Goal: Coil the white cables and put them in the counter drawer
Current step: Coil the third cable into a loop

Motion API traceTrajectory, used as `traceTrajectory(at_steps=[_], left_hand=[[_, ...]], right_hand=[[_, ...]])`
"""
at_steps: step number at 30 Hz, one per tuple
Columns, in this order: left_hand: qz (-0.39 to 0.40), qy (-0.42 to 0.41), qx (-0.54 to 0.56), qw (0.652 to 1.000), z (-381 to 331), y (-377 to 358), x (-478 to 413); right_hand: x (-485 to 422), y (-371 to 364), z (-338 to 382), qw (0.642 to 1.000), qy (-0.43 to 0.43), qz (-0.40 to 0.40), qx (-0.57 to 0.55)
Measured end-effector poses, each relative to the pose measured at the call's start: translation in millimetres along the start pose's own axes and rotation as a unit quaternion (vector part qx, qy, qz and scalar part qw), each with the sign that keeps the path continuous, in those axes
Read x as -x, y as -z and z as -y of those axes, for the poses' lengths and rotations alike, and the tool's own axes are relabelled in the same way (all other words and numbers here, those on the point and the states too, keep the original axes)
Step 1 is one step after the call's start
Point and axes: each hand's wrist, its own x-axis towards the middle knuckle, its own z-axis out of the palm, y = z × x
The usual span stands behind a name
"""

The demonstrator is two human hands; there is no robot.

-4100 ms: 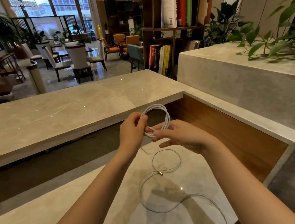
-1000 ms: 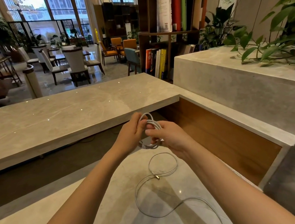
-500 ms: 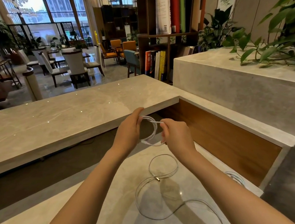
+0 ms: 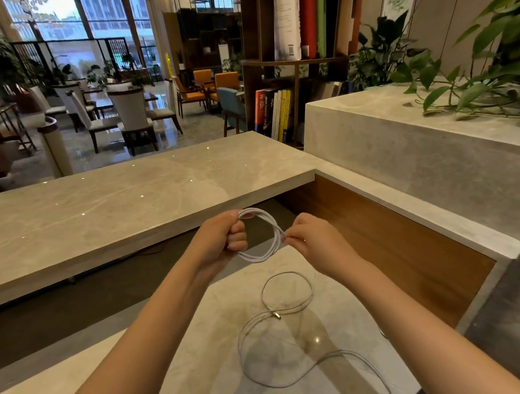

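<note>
Hands of a person meet above the pale polished stone counter (image 4: 142,372). The left hand (image 4: 221,238) is clenched around one side of the coiled white cable (image 4: 276,227), holding several loops together in the fist. The right hand (image 4: 313,239) pinches the opposite side of the same coil with its fingertips. The coil hangs in the air over the counter and does not touch it. On the counter, just under the coil, a second thin white cable with a small metal plug (image 4: 273,312) lies loose in wide curves. One strand runs toward the counter's near edge.
</note>
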Motion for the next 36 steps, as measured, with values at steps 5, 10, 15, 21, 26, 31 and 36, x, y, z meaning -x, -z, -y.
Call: traceTrajectory(at_steps=[5,10,15,21,26,31,36], left_hand=[[-0.048,0.015,0.120,0.992,17.3,-6.5,6.1],[-0.143,-0.114,-0.125,0.975,28.6,-10.4,11.9],[-0.206,-0.211,-0.324,0.899,38.4,-13.8,7.4],[-0.204,-0.190,-0.366,0.888,39.3,-8.8,-3.5],[-0.146,-0.147,-0.265,0.942,39.4,-8.1,-2.3],[-0.071,-0.081,-0.100,0.989,36.3,-13.5,1.2],[-0.045,-0.012,0.087,0.995,32.0,-7.9,-0.3]], right_hand=[[3.4,-1.2,19.7,0.886,-0.143,0.009,-0.441],[6.9,7.1,34.4,0.777,-0.169,0.045,-0.605],[8.8,-7.6,41.3,0.813,-0.178,-0.034,-0.553],[5.7,-14.5,40.1,0.716,-0.221,0.005,-0.662],[7.4,-16.5,31.7,0.701,-0.218,0.041,-0.678],[7.9,-21.1,23.5,0.782,-0.209,-0.010,-0.587],[8.4,-29.0,15.6,0.863,-0.204,-0.050,-0.459]])
